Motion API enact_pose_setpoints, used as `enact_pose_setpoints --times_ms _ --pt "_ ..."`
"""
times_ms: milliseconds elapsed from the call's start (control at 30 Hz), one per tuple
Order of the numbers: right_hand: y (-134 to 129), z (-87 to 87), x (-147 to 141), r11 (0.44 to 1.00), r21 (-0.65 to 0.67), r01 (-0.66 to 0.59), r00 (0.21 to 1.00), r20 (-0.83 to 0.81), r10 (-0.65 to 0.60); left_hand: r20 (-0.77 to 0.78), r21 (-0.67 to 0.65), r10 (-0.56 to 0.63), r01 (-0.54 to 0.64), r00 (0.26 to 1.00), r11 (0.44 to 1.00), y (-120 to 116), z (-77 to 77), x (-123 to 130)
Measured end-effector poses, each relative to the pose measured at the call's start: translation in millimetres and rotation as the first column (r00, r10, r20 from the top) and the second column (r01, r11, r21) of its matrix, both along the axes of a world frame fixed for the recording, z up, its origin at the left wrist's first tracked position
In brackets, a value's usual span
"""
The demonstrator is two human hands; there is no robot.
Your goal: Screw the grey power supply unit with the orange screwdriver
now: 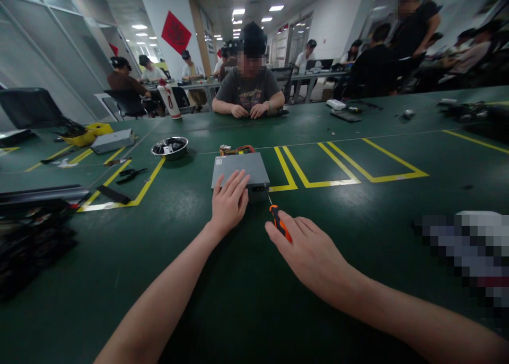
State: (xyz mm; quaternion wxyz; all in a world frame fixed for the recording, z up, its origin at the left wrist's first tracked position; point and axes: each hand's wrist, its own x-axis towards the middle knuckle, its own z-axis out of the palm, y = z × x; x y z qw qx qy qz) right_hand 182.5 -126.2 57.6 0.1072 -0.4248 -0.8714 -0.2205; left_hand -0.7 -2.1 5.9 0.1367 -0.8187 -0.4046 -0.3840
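Observation:
A grey metal power supply box [246, 169] lies on the green table [358, 231], coloured wires [237, 150] sticking out of its far side. My left hand [229, 201] rests flat on the box's near left corner, fingers spread. My right hand [306, 250] holds an orange and black screwdriver [279, 222]; its thin shaft points at the box's near right corner.
A metal bowl [170, 147] with small parts sits left of the box, pliers [131, 174] near it. Yellow tape lines [330, 165] mark the table. A person sits opposite with hands on the table. Dark trays [32, 231] stack at left. A blurred object [469, 252] lies right.

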Motion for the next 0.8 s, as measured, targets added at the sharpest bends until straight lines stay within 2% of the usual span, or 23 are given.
enact_pose_setpoints --times_ms 200,333,500,633,800 --pt "2.3 -3.5 -2.0 0.999 0.025 0.030 0.998 -0.058 -0.029 -0.044 -0.015 -0.004 0.003 0.999 1.000 -1.7 -4.7 3.7" --pt "1.6 -8.6 -5.0 0.998 0.041 0.055 0.998 -0.006 -0.055 -0.030 -0.014 -0.012 0.011 0.999 1.000 -0.8 -3.8 3.3" --pt "2.0 -11.5 -4.4 0.992 0.123 0.021 1.000 -0.016 -0.019 -0.030 -0.031 -0.016 0.015 0.999 0.999 -0.8 -2.6 2.6" --pt "4.9 -6.3 -1.6 0.980 0.186 0.066 0.995 -0.092 -0.050 -0.033 -0.041 -0.015 0.014 0.999 0.999 0.0 -3.4 2.1" --pt "5.4 0.0 -0.1 0.986 0.087 0.140 0.984 -0.123 -0.129 -0.031 -0.039 -0.014 0.013 0.999 0.999 0.8 -5.3 1.4"
